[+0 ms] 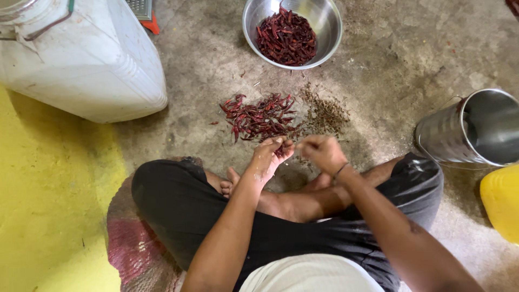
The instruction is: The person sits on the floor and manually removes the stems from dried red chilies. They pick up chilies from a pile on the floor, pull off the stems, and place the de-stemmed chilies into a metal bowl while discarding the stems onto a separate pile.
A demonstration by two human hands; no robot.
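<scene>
Head view looks down on a person sitting cross-legged on a mat [130, 243]. Left hand [268, 157] has its fingers pinched together on a dried red chili [283, 148]; the chili is dark, thin and wrinkled. Right hand [323, 152] is curled closed just beside it at 3 o'clock; what it grips I cannot tell. Beyond the hands, at 12 o'clock, lies a chili pile [259, 118], with brown stems [325, 112] to its right. Farther, a steel bowl [327, 21] holds more chilies.
</scene>
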